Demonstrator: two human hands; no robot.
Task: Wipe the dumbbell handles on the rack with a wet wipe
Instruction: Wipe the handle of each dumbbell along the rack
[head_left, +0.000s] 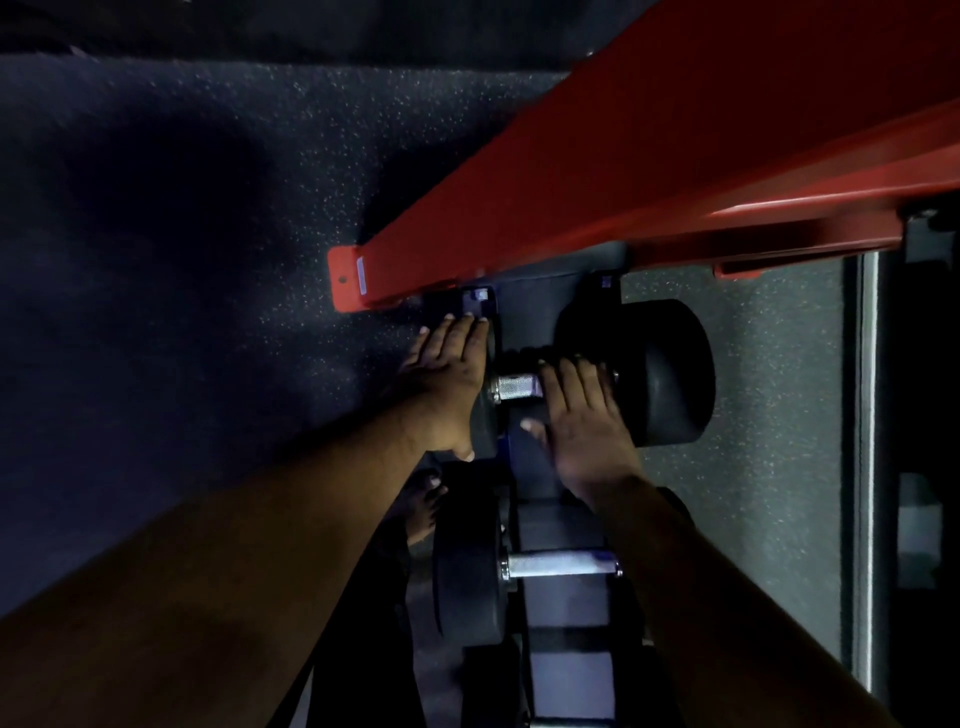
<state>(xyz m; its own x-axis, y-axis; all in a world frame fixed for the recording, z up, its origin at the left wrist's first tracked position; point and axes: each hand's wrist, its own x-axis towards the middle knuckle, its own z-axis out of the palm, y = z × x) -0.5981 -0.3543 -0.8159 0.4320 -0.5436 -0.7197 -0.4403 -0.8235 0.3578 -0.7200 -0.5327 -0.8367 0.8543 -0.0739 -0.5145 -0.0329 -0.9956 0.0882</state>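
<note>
left hand (451, 382) lies flat, fingers straight, on the far dumbbell's left head. its handle (515, 388) shows at the rack's far end. right hand (582, 415) curls over it, mid-wipe seemingly; wipe unseen. next: the near handle (561, 565).

Both forearms are bare and sleeveless, the left hand (447, 379) and right hand (582, 421) ungloved.

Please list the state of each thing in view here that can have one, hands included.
Left hand: open, fingers straight, resting flat on the far dumbbell's left weight.
Right hand: fingers curled over the far dumbbell's handle; no wipe visible.
Far dumbbell: on the rack.
Near dumbbell: on the rack, handle untouched.
</note>
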